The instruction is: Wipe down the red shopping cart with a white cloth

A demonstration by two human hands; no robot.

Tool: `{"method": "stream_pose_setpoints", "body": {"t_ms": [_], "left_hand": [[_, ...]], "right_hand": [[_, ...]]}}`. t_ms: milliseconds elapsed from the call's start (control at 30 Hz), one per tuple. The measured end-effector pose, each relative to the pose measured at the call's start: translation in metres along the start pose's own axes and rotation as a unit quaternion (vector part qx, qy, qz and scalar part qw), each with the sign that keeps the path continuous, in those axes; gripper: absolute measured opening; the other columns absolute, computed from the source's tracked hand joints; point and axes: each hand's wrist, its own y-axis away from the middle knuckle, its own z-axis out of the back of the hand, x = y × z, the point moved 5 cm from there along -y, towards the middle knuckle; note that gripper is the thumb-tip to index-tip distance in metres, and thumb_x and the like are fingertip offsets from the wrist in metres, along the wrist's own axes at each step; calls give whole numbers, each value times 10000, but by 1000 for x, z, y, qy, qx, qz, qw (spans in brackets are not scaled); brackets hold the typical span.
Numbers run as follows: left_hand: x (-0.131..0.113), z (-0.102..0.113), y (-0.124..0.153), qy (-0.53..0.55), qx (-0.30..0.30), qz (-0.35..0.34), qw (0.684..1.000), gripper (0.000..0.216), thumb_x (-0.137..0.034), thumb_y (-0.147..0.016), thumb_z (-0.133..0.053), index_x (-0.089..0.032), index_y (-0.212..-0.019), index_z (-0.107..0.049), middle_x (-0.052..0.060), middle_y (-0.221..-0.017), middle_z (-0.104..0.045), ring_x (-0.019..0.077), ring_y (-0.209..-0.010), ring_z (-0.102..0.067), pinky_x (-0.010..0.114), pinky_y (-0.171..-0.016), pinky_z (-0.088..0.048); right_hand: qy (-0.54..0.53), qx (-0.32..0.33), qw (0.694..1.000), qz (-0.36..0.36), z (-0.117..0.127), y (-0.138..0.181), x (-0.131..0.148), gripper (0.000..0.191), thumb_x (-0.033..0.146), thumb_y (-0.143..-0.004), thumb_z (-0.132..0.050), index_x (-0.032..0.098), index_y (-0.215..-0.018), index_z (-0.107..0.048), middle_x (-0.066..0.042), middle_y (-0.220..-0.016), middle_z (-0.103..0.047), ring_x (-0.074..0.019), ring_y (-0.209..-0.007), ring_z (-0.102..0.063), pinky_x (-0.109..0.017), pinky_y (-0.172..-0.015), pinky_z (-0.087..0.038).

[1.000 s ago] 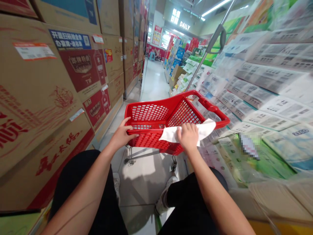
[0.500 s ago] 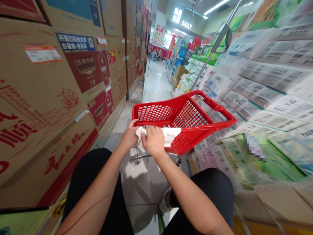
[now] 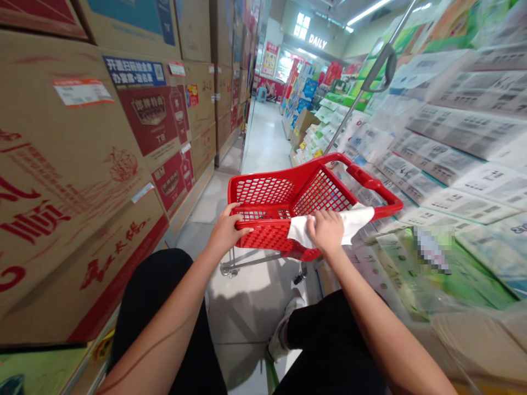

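A red plastic shopping cart (image 3: 263, 237) with perforated sides stands sideways in front of my knees. My left hand (image 3: 225, 230) grips the rim at its left corner, fingers over the top edge and thumb on the near side. Over the near rim, further right, my right hand (image 3: 328, 230) is closed on a white cloth (image 3: 302, 230) and presses it to the rim. The cloth drapes down the outer side and spreads right toward the cart's handle (image 3: 366, 181). The palm side of my right hand is hidden.
Stacked cardboard boxes (image 3: 45, 164) wall the left side. Packs of paper goods (image 3: 461, 164) are piled on the right, near a grey pole with a handle (image 3: 381, 68). Between them a tiled aisle (image 3: 265, 134) runs back toward more shelves.
My right hand has slid the cloth rightward along the near rim, away from my left hand. My left hand stays at the left corner. The view has shifted slightly.
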Motion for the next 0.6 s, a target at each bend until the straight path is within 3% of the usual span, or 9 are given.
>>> {"method": "stream_pose_setpoints", "body": {"t_ms": [167, 233, 300, 400, 600], "left_hand": [[-13, -7, 3, -23, -12, -19, 999, 57, -191, -732, -629, -216, -698, -589, 69, -1418, -502, 277, -1295, -516, 419, -1103, -448], [-14, -7, 2, -22, -4, -17, 1000, 108, -147, -744, -559, -218, -754, -640, 69, -1400, -523, 261, -1301, -511, 410, -1095, -449], [-11, -5, 1, -14, 6, -7, 1000, 136, -183, -772, -549, -230, -801, -673, 60, -1403, -531, 256, -1293, -515, 405, -1072, -463], [-5, 0, -3, -6, 12, 3, 1000, 85, -269, -777, -598, -230, -728, -654, 42, -1442, -506, 262, -1274, -531, 399, -1024, -493], [1, 5, -7, -13, 4, 4, 1000, 343, -457, -696, -753, -213, -616, -525, 30, -1474, -469, 287, -1245, -551, 430, -1024, -492]], "right_hand": [[-108, -17, 994, 5, -5, -3, 120, 306, 422, -987, -415, 203, -889, -605, -99, -888, -620, -267, -898, -489, -399, -873, -315], [-138, -18, 990, 12, -5, -5, 152, 315, 434, -993, -410, 200, -903, -602, -96, -892, -619, -264, -906, -494, -395, -873, -318], [-151, -11, 988, 45, -6, -8, 165, 318, 437, -997, -406, 199, -918, -601, -93, -903, -622, -257, -914, -499, -384, -872, -318], [-131, 7, 987, 88, -8, -10, 140, 306, 428, -995, -410, 200, -929, -603, -88, -911, -629, -247, -914, -504, -370, -859, -314], [5, 12, 1000, 25, -7, -8, -9, 345, 393, -995, -383, 193, -819, -604, -101, -833, -629, -252, -865, -503, -373, -825, -300]]}}
